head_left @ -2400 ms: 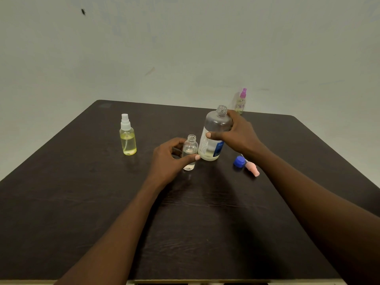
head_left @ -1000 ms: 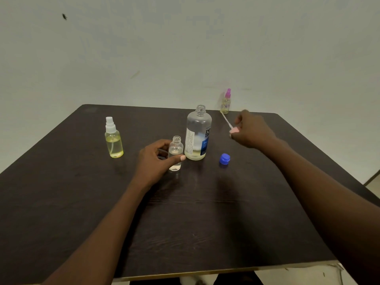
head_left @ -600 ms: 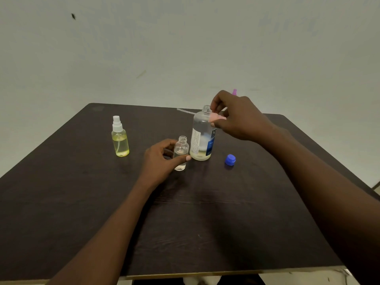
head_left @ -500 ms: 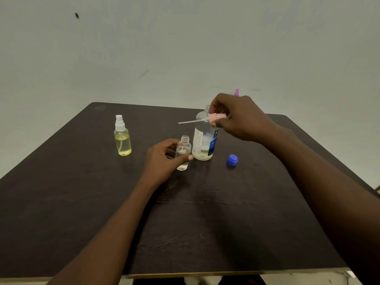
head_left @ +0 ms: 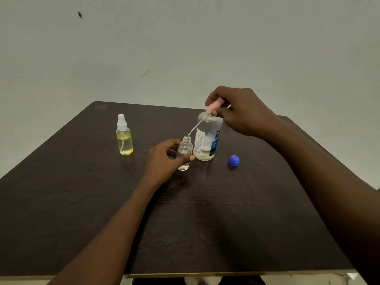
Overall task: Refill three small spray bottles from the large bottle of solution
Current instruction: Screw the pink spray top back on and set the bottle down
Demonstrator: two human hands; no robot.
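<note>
A small clear spray bottle (head_left: pixel 184 153) stands uncapped mid-table, and my left hand (head_left: pixel 164 158) grips its lower half. My right hand (head_left: pixel 239 111) holds a pink spray top (head_left: pixel 213 105) above it; the thin dip tube (head_left: pixel 195 126) slants down with its tip just over the bottle's mouth. Right beside stands the large clear bottle (head_left: pixel 206 140), open, with a white and blue label and a little liquid at the bottom. A second small spray bottle (head_left: pixel 124 137) with yellow liquid and a white top stands at the left. The third small bottle is hidden behind my right hand.
A blue cap (head_left: pixel 233 160) lies on the dark wooden table (head_left: pixel 185 223) to the right of the large bottle. A pale wall rises behind the table's far edge.
My right hand let go of the large bottle, picked the pink spray top off the table, and carried it left over the small bottle, tilting the tube down. My left hand stayed put.
</note>
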